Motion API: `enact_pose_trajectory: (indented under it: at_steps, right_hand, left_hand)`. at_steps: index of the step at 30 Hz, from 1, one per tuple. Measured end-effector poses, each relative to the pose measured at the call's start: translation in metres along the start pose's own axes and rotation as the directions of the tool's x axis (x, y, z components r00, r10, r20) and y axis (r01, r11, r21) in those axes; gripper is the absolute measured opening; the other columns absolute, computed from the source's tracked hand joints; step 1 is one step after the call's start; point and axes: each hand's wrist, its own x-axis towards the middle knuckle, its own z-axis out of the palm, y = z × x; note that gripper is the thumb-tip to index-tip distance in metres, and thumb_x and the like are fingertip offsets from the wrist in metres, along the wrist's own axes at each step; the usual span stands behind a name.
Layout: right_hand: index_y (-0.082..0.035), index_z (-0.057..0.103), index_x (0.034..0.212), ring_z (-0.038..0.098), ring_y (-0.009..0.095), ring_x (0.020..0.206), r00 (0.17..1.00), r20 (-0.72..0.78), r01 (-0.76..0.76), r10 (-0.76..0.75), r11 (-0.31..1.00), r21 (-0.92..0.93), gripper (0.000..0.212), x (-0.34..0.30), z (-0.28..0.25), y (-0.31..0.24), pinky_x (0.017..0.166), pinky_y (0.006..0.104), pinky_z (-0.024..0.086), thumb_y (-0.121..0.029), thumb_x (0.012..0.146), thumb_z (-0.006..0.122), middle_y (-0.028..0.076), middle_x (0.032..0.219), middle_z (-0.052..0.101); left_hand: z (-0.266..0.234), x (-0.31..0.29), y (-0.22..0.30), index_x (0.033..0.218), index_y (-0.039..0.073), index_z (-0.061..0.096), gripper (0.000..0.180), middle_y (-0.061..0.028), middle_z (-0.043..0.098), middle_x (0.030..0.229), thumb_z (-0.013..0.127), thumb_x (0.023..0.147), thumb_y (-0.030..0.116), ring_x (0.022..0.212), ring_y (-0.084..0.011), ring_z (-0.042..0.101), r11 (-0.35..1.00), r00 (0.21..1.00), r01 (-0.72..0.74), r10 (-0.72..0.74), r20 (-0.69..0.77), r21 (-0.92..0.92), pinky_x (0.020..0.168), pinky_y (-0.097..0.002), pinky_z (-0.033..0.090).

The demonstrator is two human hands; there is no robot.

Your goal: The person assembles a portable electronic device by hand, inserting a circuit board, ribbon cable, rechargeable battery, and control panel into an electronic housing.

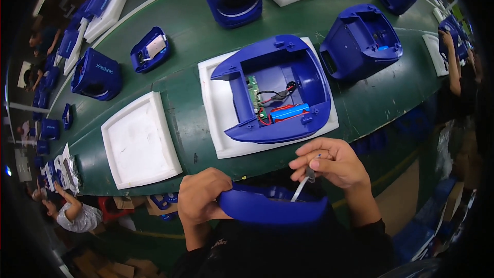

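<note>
Hands [203,194] [339,167], two: left grips one blue cover [272,210], right one white strip [299,190].

Held cover [270,210]: we see deep blue.
Thin strip [299,190]: white.
Open housing [320,92]: the same deep blue.
Circuit board [252,92]: green.
Battery pack [290,112]: bright blue.
Wires [280,95]: red and black.
Foam trays [141,141]: plain white.
Worktop [190,152]: dark green, we note, with pale scuffs.
Co-worker's shirt [80,219]: pale grey, perhaps speckled; too small for us to be sure.

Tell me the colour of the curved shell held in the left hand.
The shell is dark blue, as the head view shows.
</note>
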Motion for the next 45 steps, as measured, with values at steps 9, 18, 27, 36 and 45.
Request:
enact_pose_trajectory:
  at_steps: [9,18,27,36,45]
  right_hand:
    - [0.011,0.062,0.148,0.080,0.035,0.113,0.993,-0.066,0.103,-0.103,0.995,-0.004,0.040,0.009,-0.005,0.018,0.082,0.0327,0.069,-0.010,0.113,0.063,0.027,0.135,0.076]
    - [0.000,0.068,0.122,0.080,0.031,0.110,0.947,-0.243,0.296,-0.210,0.863,0.409,0.016,-0.001,-0.009,0.056,0.088,0.0304,0.067,-0.013,0.113,0.067,0.026,0.128,0.077]
    - [0.005,0.076,0.117,0.081,0.035,0.110,0.855,-0.253,0.511,-0.453,0.820,0.258,0.014,-0.002,0.005,0.039,0.087,0.0350,0.069,0.001,0.103,0.075,0.028,0.124,0.078]
    - [0.010,0.078,0.111,0.081,0.029,0.102,0.762,-0.038,0.619,-0.647,0.743,-0.255,0.019,0.003,0.021,-0.013,0.086,0.0342,0.068,0.013,0.093,0.078,0.026,0.118,0.078]
    - [0.007,0.077,0.105,0.075,0.019,0.094,0.802,0.214,0.566,-0.558,0.593,-0.573,0.012,0.010,0.038,-0.076,0.083,0.0279,0.061,0.007,0.094,0.080,0.019,0.109,0.077]
  left_hand:
    - [-0.012,-0.001,-0.012,0.103,-0.006,0.066,0.051,-0.0144,0.068,0.079,0.100,0.078,0.022,0.069,-0.0284,0.071,0.999,0.994,0.022,-0.025,0.102,0.028,0.064,-0.0359,0.058]
    - [-0.017,-0.013,-0.015,0.097,-0.003,0.069,0.043,-0.0128,0.071,0.078,0.096,0.066,0.012,0.070,-0.0276,0.074,0.990,0.991,0.111,-0.117,0.067,0.087,0.063,-0.0324,0.057]
    - [-0.004,0.003,-0.005,0.101,-0.003,0.071,0.052,-0.0146,0.073,0.082,0.102,0.064,0.017,0.073,-0.0297,0.076,0.987,0.992,0.088,-0.098,0.076,0.133,0.065,-0.0350,0.061]
    - [0.003,0.012,-0.001,0.103,-0.005,0.070,0.053,-0.0143,0.073,0.083,0.102,0.069,0.019,0.076,-0.0315,0.078,0.996,0.997,0.083,-0.083,0.002,-0.026,0.069,-0.0350,0.062]
    - [-0.001,0.039,0.016,0.107,-0.004,0.069,0.053,-0.0148,0.067,0.096,0.098,0.066,0.014,0.082,-0.0288,0.068,0.985,0.996,0.083,-0.078,-0.036,0.151,0.072,-0.0368,0.058]
